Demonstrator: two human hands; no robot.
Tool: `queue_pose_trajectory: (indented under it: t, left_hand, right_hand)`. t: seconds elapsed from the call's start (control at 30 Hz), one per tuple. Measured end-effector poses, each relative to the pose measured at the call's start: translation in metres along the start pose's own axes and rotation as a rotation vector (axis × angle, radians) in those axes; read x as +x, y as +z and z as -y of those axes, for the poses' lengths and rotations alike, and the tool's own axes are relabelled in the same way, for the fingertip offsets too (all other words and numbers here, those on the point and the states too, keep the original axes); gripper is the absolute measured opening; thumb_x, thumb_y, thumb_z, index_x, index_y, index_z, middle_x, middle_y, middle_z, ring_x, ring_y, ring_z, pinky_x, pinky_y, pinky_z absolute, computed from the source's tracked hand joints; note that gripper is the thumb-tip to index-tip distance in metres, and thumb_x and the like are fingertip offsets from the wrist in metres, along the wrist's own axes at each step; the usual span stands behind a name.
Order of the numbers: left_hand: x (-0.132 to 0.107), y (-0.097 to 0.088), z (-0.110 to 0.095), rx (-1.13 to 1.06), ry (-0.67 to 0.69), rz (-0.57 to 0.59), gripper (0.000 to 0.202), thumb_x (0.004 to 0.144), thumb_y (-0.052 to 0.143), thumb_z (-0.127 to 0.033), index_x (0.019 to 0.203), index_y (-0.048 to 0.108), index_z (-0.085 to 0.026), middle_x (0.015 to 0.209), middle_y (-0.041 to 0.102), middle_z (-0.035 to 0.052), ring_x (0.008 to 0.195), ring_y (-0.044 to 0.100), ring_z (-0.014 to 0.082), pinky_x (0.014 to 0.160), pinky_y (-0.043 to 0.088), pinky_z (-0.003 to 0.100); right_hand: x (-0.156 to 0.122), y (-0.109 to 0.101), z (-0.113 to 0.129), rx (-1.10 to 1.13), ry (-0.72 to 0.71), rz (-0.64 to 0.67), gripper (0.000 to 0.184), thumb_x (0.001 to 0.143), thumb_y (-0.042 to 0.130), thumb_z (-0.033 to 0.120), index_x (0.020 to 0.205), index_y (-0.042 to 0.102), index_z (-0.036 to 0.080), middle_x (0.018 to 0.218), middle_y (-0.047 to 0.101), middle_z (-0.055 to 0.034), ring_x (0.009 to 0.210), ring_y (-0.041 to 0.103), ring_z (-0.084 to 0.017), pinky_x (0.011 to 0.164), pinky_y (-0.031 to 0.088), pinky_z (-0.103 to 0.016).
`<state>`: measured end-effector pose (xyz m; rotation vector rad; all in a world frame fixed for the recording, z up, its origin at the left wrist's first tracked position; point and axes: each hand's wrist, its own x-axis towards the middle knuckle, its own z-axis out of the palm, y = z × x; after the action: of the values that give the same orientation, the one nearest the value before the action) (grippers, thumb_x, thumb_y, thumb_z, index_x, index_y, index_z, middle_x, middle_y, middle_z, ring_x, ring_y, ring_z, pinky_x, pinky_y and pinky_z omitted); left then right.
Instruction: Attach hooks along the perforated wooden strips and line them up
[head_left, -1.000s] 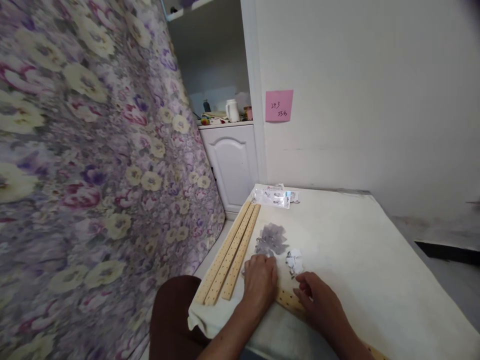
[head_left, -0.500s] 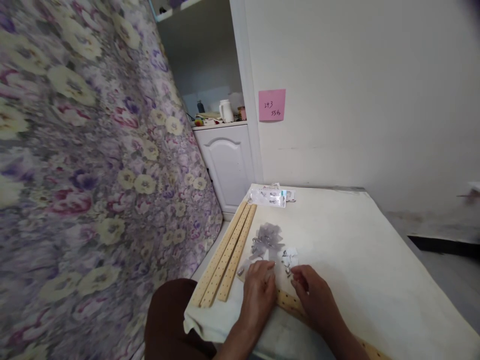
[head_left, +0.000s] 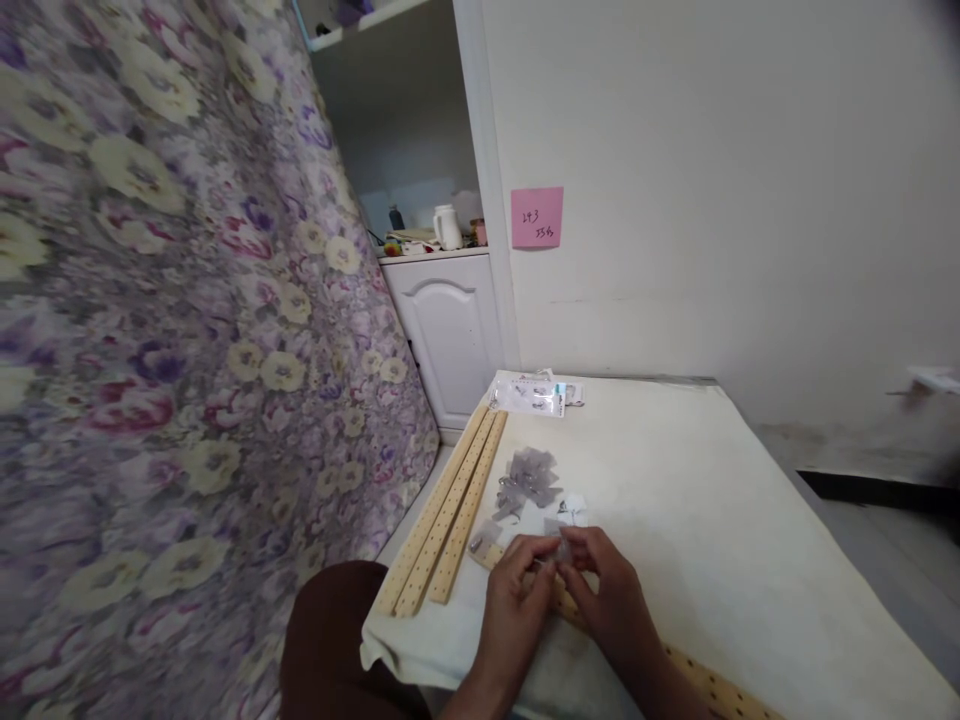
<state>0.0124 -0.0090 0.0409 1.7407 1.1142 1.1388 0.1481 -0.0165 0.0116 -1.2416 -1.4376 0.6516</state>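
Head view: a small clear packet (head_left: 559,546) is pinched between the left hand (head_left: 517,600) and right hand (head_left: 609,600), and its contents may be scattered if grip is lost.

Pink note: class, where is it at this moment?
In the head view, the pink note is stuck on the wall, upper centre, right of the white cupboard and above the table.

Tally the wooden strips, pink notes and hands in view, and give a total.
Wooden strips: 4
Pink note: 1
Hands: 2, left hand and right hand, both pinching a small clear bag
Total: 7
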Motion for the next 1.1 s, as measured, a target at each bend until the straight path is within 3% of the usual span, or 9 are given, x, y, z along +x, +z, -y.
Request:
queue_pose_trajectory:
  t: [0.17, 0.27, 0.43, 0.77, 0.97, 1.1]
  left_hand:
    - [0.002, -0.001, 0.000, 0.003, -0.075, -0.035, 0.029, 0.088, 0.049, -0.031, 0.114, 0.061, -0.023, 0.105, 0.066, 0.0046, 0.097, 0.060, 0.0190, 0.086, 0.046, 0.030]
    - [0.005, -0.004, 0.004, 0.037, -0.072, -0.072, 0.024, 0.088, 0.048, -0.031, 0.104, 0.063, -0.021, 0.098, 0.067, 0.0048, 0.095, 0.060, 0.0198, 0.084, 0.045, 0.030]
    - [0.006, -0.007, 0.014, 0.091, -0.089, -0.076, 0.018, 0.087, 0.048, -0.031, 0.090, 0.062, -0.020, 0.082, 0.062, 0.0019, 0.080, 0.056, 0.0182, 0.074, 0.042, 0.028]
    - [0.007, -0.002, 0.023, -0.065, -0.232, -0.026, 0.017, 0.083, 0.053, -0.032, 0.072, 0.052, -0.020, 0.059, 0.048, -0.0049, 0.057, 0.044, 0.0117, 0.055, 0.034, 0.023]
    - [0.005, 0.002, 0.031, -0.204, -0.361, 0.042, 0.018, 0.081, 0.053, -0.034, 0.070, 0.049, -0.020, 0.047, 0.052, -0.0051, 0.043, 0.045, 0.0099, 0.045, 0.032, 0.021]
    - [0.002, 0.004, 0.036, -0.268, -0.417, 0.039, 0.019, 0.080, 0.053, -0.035, 0.070, 0.049, -0.019, 0.044, 0.052, -0.0060, 0.038, 0.043, 0.0078, 0.041, 0.029, 0.019]
  right_hand:
    - [0.001, 0.000, 0.003, 0.159, 0.189, 0.052, 0.026, 0.087, 0.047, 0.042, 0.089, 0.060, 0.019, 0.078, 0.069, -0.0044, 0.068, 0.065, -0.017, 0.065, 0.053, -0.027]
    - [0.002, 0.002, -0.001, 0.293, 0.300, 0.041, 0.031, 0.084, 0.050, 0.047, 0.075, 0.058, 0.019, 0.063, 0.064, -0.0003, 0.050, 0.056, -0.013, 0.051, 0.047, -0.024]
    - [0.005, 0.001, -0.009, 0.491, 0.391, 0.057, 0.034, 0.079, 0.057, 0.049, 0.067, 0.056, 0.017, 0.055, 0.059, 0.0024, 0.041, 0.044, -0.007, 0.043, 0.037, -0.020]
    - [0.003, 0.005, -0.014, 0.478, 0.391, 0.114, 0.030, 0.080, 0.055, 0.045, 0.067, 0.054, 0.018, 0.051, 0.052, 0.0058, 0.037, 0.034, -0.005, 0.039, 0.025, -0.019]
    - [0.006, 0.007, -0.019, 0.314, 0.345, 0.071, 0.036, 0.082, 0.051, 0.046, 0.058, 0.050, 0.019, 0.047, 0.043, 0.0062, 0.040, 0.034, -0.007, 0.040, 0.026, -0.020]
    - [0.006, 0.006, -0.022, 0.242, 0.291, -0.008, 0.028, 0.079, 0.053, 0.045, 0.077, 0.062, 0.018, 0.056, 0.055, 0.0027, 0.041, 0.040, -0.009, 0.039, 0.031, -0.021]
